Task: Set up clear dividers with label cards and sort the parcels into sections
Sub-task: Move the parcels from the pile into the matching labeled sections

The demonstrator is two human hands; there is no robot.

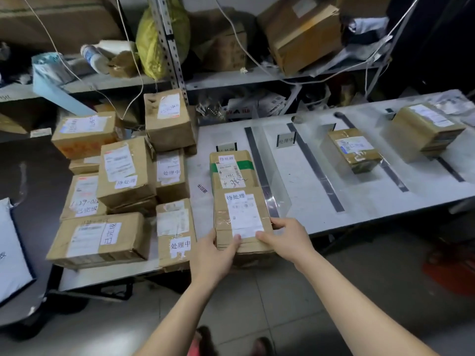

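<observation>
A brown cardboard parcel [241, 217] with a white label lies at the table's front edge, in the leftmost section. My left hand [214, 255] grips its near left corner, thumb on top. My right hand [285, 237] grips its near right corner. Behind it lies a second parcel [232, 169] with green tape. Clear dividers [279, 181] on dark base strips stand across the white table [321, 209], each with a small label card [286, 139]. One parcel [353, 150] sits in the third section and another parcel [426, 129] in the fourth.
Several unsorted labelled parcels [123, 176] are stacked on the left part of the table. Metal shelving [169, 47] behind holds boxes, a yellow bag and loose cables. A white padded bag [12, 253] lies at far left. Tiled floor lies below.
</observation>
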